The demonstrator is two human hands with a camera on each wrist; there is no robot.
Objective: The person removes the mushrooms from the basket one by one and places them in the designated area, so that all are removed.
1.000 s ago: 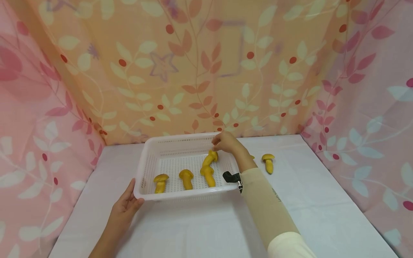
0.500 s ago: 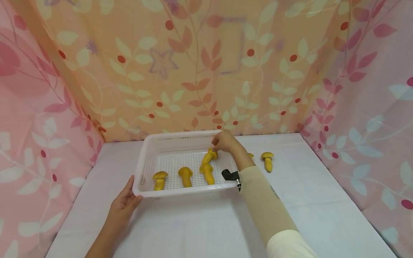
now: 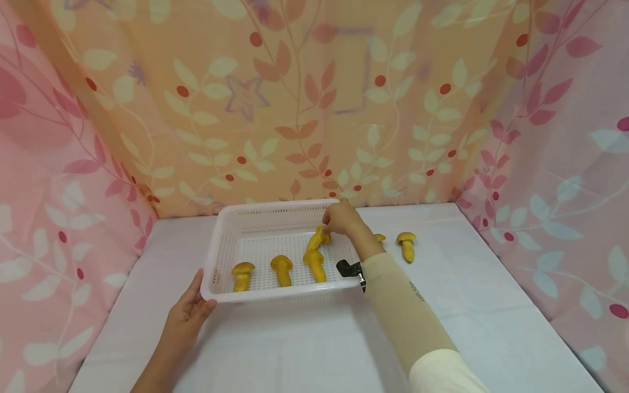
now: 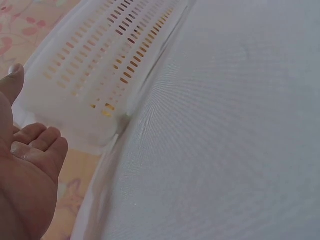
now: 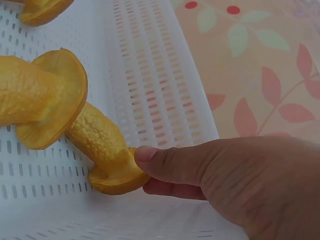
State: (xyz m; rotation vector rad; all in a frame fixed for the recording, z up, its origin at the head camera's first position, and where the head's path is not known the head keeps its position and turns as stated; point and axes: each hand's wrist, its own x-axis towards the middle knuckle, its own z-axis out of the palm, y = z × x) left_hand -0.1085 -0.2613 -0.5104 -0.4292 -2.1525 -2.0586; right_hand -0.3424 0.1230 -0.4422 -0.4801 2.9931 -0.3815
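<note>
In the head view, a row of three yellow toy mushrooms, the left (image 3: pixel 243 275), middle (image 3: pixel 282 270) and right (image 3: pixel 315 267), lies along the near side of a white plastic basket (image 3: pixel 275 297). Behind the right one is another mushroom (image 5: pixel 102 137), whose stem runs under its neighbour's cap. My right hand (image 3: pixel 344 218) reaches over the basket's right side and pinches this rear mushroom by its cap, thumb on top in the right wrist view. My left hand (image 3: pixel 184 316) holds the basket's near left corner, thumb in front and fingers along the side.
Right of the basket, one mushroom (image 3: pixel 407 246) lies on the white tablecloth (image 3: pixel 481 295). A second (image 3: pixel 380 238) is partly hidden by the right forearm. A black wrist device (image 3: pixel 349 268) overhangs the basket's right rim. Flowered curtains (image 3: pixel 314 131) enclose the table's back and sides.
The right hand's fingers bend further down at the rear mushroom's cap than a second ago. The left hand and the basket keep their places, apart from a slight camera shift.
</note>
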